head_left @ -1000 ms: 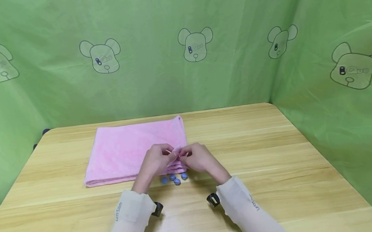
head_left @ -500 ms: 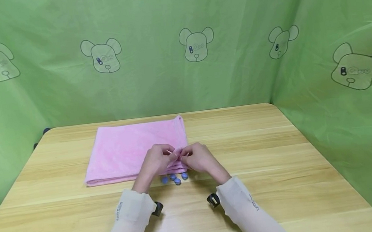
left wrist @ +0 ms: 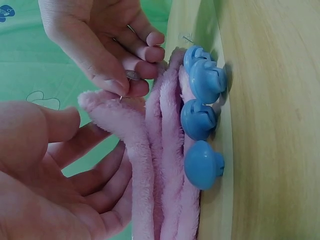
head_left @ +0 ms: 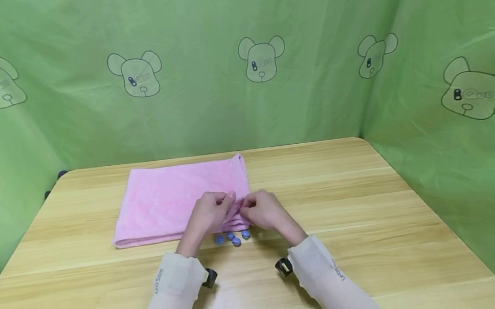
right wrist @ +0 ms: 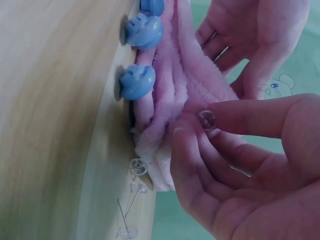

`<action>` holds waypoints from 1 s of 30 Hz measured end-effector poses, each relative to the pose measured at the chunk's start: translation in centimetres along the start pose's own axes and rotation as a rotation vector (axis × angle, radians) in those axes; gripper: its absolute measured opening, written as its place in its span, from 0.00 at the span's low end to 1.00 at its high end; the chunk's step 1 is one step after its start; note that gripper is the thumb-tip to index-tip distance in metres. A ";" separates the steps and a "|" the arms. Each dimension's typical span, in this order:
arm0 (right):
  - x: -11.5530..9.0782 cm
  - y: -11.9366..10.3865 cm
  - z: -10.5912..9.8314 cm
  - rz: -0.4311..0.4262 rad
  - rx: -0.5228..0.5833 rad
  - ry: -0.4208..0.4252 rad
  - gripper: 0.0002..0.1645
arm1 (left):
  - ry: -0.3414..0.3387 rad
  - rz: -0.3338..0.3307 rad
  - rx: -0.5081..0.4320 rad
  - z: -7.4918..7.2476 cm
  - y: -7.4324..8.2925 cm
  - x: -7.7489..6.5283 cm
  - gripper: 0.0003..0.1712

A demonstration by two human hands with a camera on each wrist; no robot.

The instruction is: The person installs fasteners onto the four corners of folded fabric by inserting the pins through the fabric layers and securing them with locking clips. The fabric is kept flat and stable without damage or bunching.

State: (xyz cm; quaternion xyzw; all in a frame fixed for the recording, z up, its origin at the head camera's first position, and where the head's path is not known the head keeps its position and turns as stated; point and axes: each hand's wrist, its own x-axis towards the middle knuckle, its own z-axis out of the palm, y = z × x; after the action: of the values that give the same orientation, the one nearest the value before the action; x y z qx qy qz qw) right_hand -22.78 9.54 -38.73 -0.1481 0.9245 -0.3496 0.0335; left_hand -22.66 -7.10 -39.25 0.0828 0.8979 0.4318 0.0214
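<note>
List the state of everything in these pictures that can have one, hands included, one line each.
Pink towel, folded, one layer lifted.
Left hand, fingers against the lifted layer, thumb off it.
Right hand, pinching a clear-headed pin.
Held pin, shaft against the lifted layer; depth unclear.
Three other pins, loose on the table.
Four blue caps, loose beside the towel.
Green curtain, hanging, creased.

Pink cloth, clear pin, blue pieces — yellowish grained table — green curtain, dark animal outlines
</note>
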 end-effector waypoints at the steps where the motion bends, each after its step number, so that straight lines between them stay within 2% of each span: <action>1: 0.0 0.0 0.0 -0.001 0.002 0.001 0.07 | 0.003 0.000 0.004 0.0 0.0 0.0 0.27; 5: 0.0 0.0 0.0 -0.009 0.001 0.007 0.07 | 0.005 0.011 0.014 0.0 -0.1 0.1 0.24; 9: 0.1 0.2 0.1 -0.008 -0.001 0.011 0.09 | -0.003 0.011 0.012 0.0 0.0 0.1 0.14; 12: 0.1 0.3 0.2 -0.017 0.004 0.026 0.08 | -0.018 -0.010 0.003 0.0 0.0 0.1 0.08; 15: 0.2 0.3 0.3 -0.022 0.026 0.036 0.06 | -0.033 -0.028 0.000 -0.1 0.1 0.1 0.06; 19: 0.2 0.4 0.1 0.006 0.124 -0.008 0.02 | -0.039 -0.036 0.002 -0.1 0.1 0.1 0.04; 25: 0.0 0.2 -0.5 0.074 0.311 -0.125 0.08 | -0.020 -0.013 0.005 -0.1 0.1 0.1 0.03; 30: 0.0 0.1 -0.4 0.089 0.336 -0.104 0.11 | -0.015 -0.008 0.001 0.0 0.1 0.1 0.04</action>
State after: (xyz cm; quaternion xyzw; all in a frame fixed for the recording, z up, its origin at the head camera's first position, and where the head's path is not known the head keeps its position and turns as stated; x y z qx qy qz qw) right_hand -22.91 9.86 -38.46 -0.1174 0.8558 -0.4891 0.1209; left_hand -22.78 -7.03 -39.11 0.0824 0.8983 0.4306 0.0296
